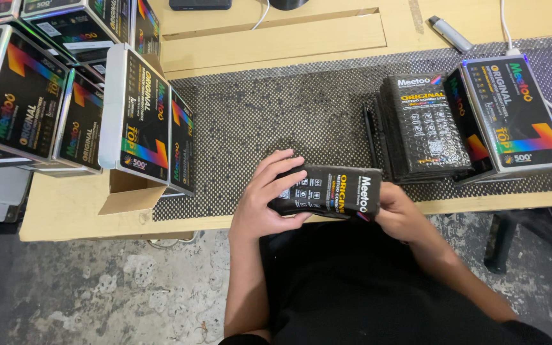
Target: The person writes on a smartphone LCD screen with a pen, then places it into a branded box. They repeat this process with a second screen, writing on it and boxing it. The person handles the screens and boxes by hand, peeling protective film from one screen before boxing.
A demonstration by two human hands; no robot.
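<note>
Both hands are on a flat black packet (pixel 327 190), held level at the near edge of the wooden table (pixel 65 211), just over the lap. Left hand (pixel 264 198) wraps its end, fingers (pixel 282 167) curled over the top face, thumb below. Right hand (pixel 398 214) pinches the other end, fingers tucked beneath and mostly hidden. Beyond, on the dotted mat (pixel 276 108), a stack of matching black packets (pixel 420 124) leans beside a glossy box (pixel 519 112). More boxes (pixel 142 118) crowd the left.
</note>
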